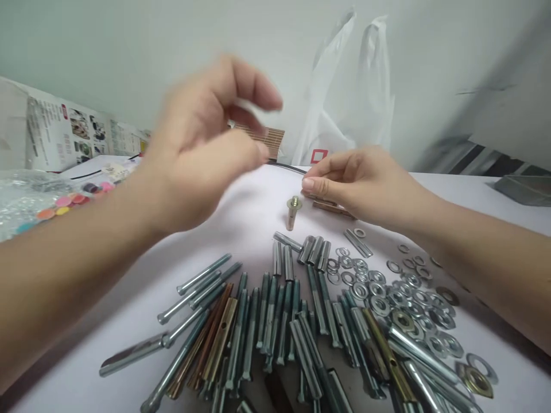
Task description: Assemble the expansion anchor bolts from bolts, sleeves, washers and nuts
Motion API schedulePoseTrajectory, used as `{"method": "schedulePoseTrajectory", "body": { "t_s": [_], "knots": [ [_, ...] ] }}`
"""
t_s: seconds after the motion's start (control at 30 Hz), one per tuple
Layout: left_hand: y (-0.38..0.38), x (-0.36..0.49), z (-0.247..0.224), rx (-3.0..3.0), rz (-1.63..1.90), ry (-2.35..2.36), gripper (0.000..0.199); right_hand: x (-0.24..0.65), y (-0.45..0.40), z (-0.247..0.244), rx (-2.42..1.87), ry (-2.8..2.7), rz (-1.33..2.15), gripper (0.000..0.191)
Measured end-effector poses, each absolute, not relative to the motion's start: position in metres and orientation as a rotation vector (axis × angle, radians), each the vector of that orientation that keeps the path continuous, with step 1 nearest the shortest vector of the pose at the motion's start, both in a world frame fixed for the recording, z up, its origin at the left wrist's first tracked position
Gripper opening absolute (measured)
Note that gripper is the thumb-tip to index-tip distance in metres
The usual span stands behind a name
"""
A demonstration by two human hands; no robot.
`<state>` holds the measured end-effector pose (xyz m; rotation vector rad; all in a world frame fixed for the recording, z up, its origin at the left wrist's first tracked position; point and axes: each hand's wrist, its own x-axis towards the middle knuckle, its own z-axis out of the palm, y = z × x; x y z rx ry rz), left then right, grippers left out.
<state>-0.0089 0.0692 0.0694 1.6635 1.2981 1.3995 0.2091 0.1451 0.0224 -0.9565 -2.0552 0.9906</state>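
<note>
Just left of R hand (365,179), slightly near-side, washer-topped bolt (291,218) stands approx. upright, long axis vert. R's closer, thumb + fingertips together; can't tell if pinching anything. L hand (193,137), blurred, hangs raised to left, thumb & fingers apart, nothing visible btwn.

Soft, dullish light fills the room, leaving faint shadows on the smooth white tabletop (253,206); silver cylindrical metal sleeves (316,250) glint, and the bare left hand (193,137) blurs.
</note>
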Motion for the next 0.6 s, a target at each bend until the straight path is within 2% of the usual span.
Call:
{"method": "schedulePoseTrajectory", "body": {
  "t_s": [0.1, 0.17, 0.27, 0.4, 0.6],
  "knots": [
    [0.082, -0.002, 0.047, 1.372, 1.377, 1.324, 0.03, 0.205, 0.137, 0.021, -0.791, -2.113, 0.992, 0.033],
    [0.087, 0.002, 0.028, 1.472, 1.216, 1.514, 0.041, 0.203, 0.134, 0.018, -0.731, -2.133, 1.001, 0.03],
    [0.085, 0.007, 0.005, 1.643, 0.895, 1.514, 0.055, 0.2, 0.13, 0.013, -0.71, -2.129, 0.928, 0.024],
    [0.083, 0.009, -0.009, 1.921, 0.786, 1.4, 0.029, 0.197, 0.127, 0.012, -0.67, -2.143, 0.844, 0.016],
    [0.088, 0.005, -0.009, 1.935, 0.757, 1.349, 0.028, 0.193, 0.126, 0.006, -0.654, -2.14, 0.685, 0.022]
  ]
}}
